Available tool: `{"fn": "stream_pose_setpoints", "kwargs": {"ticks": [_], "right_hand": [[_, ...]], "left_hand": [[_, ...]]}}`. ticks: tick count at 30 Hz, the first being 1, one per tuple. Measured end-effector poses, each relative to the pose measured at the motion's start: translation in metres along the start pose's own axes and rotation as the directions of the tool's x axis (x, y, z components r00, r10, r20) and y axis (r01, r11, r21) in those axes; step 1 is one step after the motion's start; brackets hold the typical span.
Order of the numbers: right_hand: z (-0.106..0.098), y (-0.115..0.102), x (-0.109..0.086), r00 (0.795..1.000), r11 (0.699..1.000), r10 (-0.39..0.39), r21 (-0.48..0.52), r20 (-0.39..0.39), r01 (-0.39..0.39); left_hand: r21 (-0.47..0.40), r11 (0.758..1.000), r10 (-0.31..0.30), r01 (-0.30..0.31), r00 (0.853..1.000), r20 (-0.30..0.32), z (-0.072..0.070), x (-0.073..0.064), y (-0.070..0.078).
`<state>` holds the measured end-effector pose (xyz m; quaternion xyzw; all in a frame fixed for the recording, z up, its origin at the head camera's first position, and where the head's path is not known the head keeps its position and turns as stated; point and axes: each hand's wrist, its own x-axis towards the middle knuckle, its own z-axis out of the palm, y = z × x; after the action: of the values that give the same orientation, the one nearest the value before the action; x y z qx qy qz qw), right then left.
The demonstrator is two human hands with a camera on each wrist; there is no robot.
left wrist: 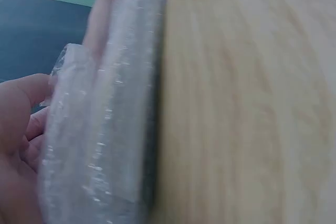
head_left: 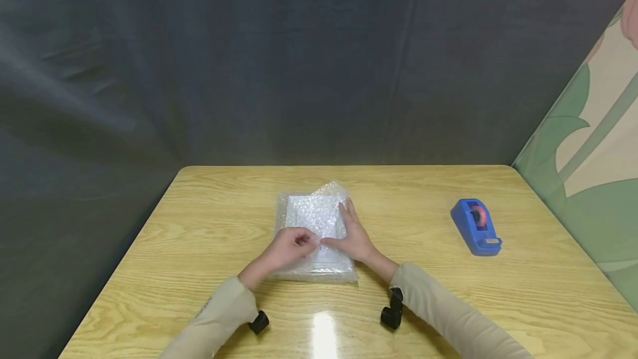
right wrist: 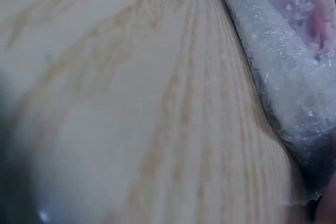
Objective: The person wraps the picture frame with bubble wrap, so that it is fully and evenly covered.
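Observation:
A flat rectangular package in clear bubble wrap (head_left: 319, 212) lies on the wooden table, a pale framed shape showing through. My left hand (head_left: 294, 245) is over its middle, fingers curled, pinching a bit of the wrap. The left wrist view shows that hand (left wrist: 21, 124) at a raised edge of the bubble wrap (left wrist: 118, 103). My right hand (head_left: 353, 237) rests on the package's right side, its fingers spread and fairly straight, thumb towards the left fingertips. In the right wrist view the wrapped side (right wrist: 283, 72) shows, while most of the right hand is out of frame.
A blue tape dispenser (head_left: 476, 227) with a pinkish roll stands on the right part of the wooden table (head_left: 209, 209). Dark curtain (head_left: 299, 71) hangs behind and at the left, with a floral cloth (head_left: 593, 170) at the right. A black wrist camera sits at each cuff.

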<state>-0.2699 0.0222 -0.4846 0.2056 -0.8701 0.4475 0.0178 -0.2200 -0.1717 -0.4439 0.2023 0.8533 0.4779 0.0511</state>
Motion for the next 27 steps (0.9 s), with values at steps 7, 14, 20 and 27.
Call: {"fn": "stream_pose_setpoints", "kwargs": {"ticks": [7, 14, 20, 27], "right_hand": [[-0.0008, 0.0004, 0.0, 0.999, 0.999, -0.032, -0.032, -0.012, 0.031], [-0.0008, 0.0012, -0.0009, 0.998, 0.996, -0.061, -0.061, 0.003, 0.061], [-0.0029, 0.0014, -0.0023, 0.997, 0.995, -0.075, -0.056, 0.035, 0.077], [-0.0039, 0.001, -0.0028, 0.997, 0.996, -0.052, -0.063, 0.064, 0.056]], "left_hand": [[0.159, 0.985, 0.057, -0.059, 0.998, 0.017, 0.003, 0.0009, 0.0007], [0.164, 0.983, 0.066, -0.079, 0.994, 0.083, 0.0018, -0.0002, -0.002], [0.16, 0.985, 0.054, -0.066, 0.996, 0.077, 0.0037, -0.001, -0.0013], [0.155, 0.987, 0.044, -0.052, 0.997, 0.059, 0.005, -0.002, 0.0015]]}}
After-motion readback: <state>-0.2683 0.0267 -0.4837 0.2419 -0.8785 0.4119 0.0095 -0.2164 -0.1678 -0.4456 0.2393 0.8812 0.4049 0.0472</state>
